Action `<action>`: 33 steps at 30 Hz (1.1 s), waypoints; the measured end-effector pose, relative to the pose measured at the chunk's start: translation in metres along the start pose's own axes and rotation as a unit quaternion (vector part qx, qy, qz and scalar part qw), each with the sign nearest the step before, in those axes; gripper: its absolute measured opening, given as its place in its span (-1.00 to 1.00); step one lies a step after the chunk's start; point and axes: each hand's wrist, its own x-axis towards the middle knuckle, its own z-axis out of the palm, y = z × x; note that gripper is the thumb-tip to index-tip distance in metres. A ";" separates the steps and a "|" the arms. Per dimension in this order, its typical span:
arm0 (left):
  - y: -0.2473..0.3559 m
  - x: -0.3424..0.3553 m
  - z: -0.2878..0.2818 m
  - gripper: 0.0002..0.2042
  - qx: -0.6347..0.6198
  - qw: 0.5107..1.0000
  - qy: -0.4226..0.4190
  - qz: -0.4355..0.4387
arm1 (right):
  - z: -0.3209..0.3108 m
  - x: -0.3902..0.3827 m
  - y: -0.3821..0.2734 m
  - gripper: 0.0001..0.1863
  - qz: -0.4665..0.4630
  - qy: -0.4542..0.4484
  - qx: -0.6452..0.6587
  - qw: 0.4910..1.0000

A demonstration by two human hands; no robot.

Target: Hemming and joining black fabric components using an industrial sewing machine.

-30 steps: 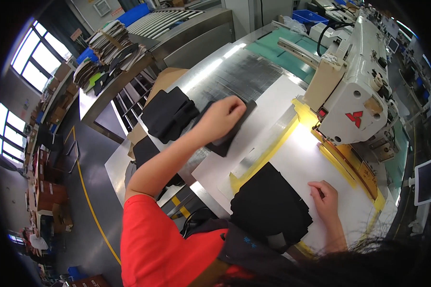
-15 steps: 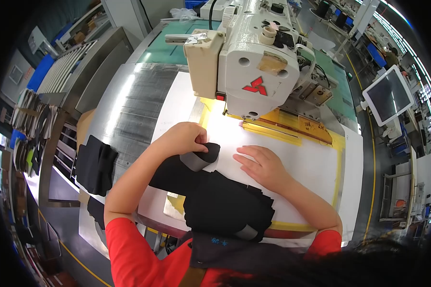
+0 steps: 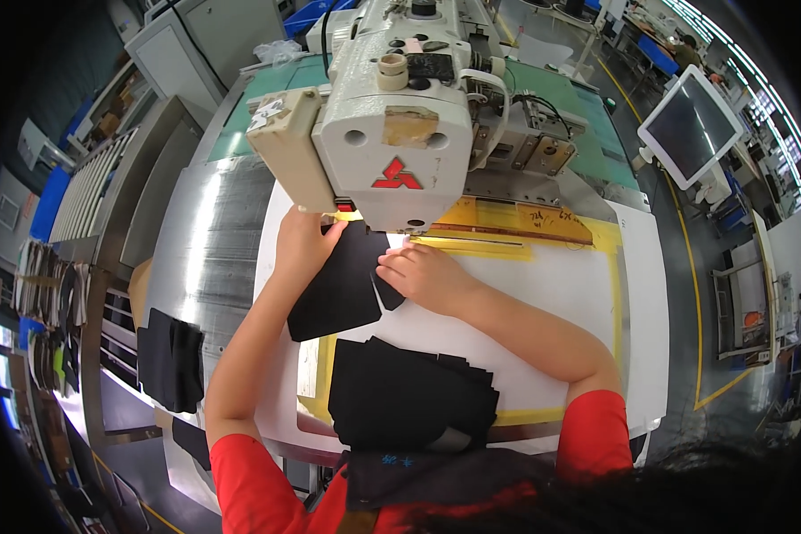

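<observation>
A flat black fabric piece (image 3: 340,289) lies under the head of a large white sewing machine (image 3: 392,151), with a light slit near its right edge. At its upper left edge, my left hand (image 3: 304,242) pinches the fabric between thumb and fingers; the fingertips are partly hidden near the machine. My right hand (image 3: 427,278) has bent fingers closed on the piece's right edge, close below the machine head. Nearer to me rests a stack of black fabric pieces (image 3: 409,392), with a grey patch showing at its front.
Yellow tape (image 3: 618,303) borders the white work sheet (image 3: 543,329). An amber template strip (image 3: 525,218) lies right of the machine head. More black fabric (image 3: 169,360) is stacked on the metal table (image 3: 209,231) at left. A screen (image 3: 690,125) stands at right.
The black piece, folded over in my left hand before, now lies flat under the machine head. Both hands have moved away from me and left, and my right hand now touches the fabric.
</observation>
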 end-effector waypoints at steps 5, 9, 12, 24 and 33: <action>0.049 -0.027 -0.005 -0.85 0.032 0.994 -0.048 0.091 | -0.053 -0.067 0.029 -0.74 0.098 -0.024 -0.129 0.986; 0.088 -0.044 0.012 -0.89 -0.036 0.977 -0.054 0.205 | -0.074 -0.100 0.040 -0.73 0.159 -0.007 -0.174 0.972; 0.112 -0.043 0.020 -0.82 -0.051 0.955 -0.134 0.258 | -0.084 -0.105 0.031 -0.73 0.190 -0.024 -0.207 0.959; 0.114 -0.031 0.059 -0.50 0.081 0.952 -0.184 0.229 | -0.089 -0.113 0.012 -0.62 0.230 -0.054 -0.203 0.950; 0.124 -0.015 0.073 -0.39 0.128 0.954 -0.187 0.198 | -0.073 -0.092 0.002 -0.29 0.269 -0.105 -0.034 0.957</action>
